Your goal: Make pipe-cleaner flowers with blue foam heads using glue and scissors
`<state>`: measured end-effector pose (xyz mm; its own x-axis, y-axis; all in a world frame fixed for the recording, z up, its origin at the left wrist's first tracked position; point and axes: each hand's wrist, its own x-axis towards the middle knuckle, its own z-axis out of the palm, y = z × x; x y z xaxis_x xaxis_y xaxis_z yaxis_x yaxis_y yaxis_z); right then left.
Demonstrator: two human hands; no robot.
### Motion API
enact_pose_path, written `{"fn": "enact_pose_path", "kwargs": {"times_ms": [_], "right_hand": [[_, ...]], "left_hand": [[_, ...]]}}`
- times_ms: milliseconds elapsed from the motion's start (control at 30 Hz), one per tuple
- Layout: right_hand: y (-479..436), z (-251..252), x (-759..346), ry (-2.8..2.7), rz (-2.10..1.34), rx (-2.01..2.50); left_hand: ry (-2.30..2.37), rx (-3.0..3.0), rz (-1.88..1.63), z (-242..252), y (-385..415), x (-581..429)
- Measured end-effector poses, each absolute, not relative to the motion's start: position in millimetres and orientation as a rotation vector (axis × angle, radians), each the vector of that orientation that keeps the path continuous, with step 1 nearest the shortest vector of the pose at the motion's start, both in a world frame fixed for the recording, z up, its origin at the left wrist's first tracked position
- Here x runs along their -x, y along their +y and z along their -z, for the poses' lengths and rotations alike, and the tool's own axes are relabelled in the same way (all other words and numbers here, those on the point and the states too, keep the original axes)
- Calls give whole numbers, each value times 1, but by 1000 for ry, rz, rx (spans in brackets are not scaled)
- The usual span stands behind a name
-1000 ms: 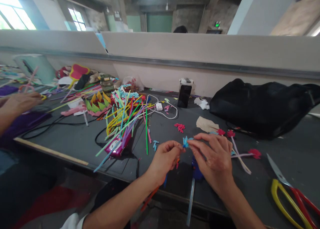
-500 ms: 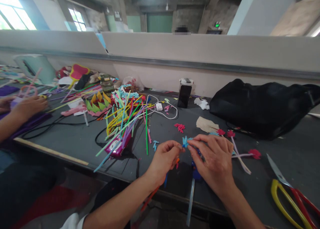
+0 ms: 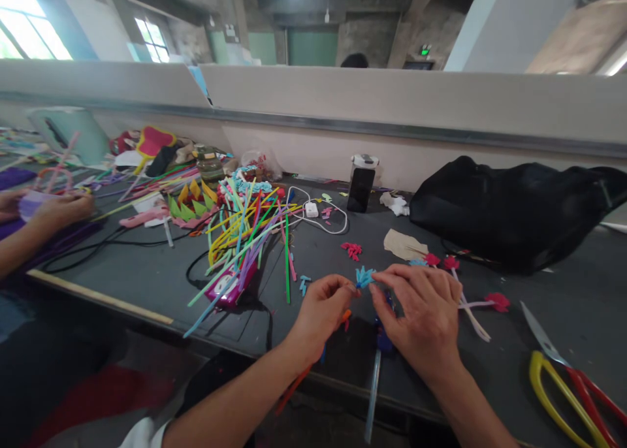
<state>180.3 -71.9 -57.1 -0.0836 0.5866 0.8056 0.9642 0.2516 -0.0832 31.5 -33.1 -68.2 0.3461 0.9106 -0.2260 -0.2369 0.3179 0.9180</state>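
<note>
A small light-blue pipe-cleaner flower point(image 3: 364, 277) with a darker blue base is held above the table between my hands. My left hand point(image 3: 326, 307) pinches it at the base, thumb against forefinger. The thumb and forefinger of my right hand point(image 3: 424, 311) close on the petal tips from the right. Under my right hand lies a blue glue gun point(image 3: 385, 337), partly hidden, with a clear glue stick point(image 3: 373, 396) jutting past the table edge. Orange pieces point(image 3: 346, 317) show beside my left fingers. Red pipe-cleaner flowers point(image 3: 497, 302) on pale stems lie to the right.
Large scissors point(image 3: 563, 369) with yellow and red handles lie at right, near a black bag point(image 3: 499, 206). Left are a pile of pipe cleaners point(image 3: 245, 232) and a purple power strip point(image 3: 230, 290). Another person's hands point(image 3: 59, 209) work at far left. A phone point(image 3: 359, 188) leans on a bottle.
My right hand has shifted very slightly to the right at the petals, which show a little more. At far left, the other person's hands have moved a little with a lilac piece.
</note>
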Motion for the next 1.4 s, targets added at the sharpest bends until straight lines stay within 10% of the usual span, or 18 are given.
{"fn": "enact_pose_path", "kwargs": {"times_ms": [1400], "right_hand": [[-67,63,-184,-1745,436,1411]], "left_hand": [[762,-839,-808,72,-31,-28]]}}
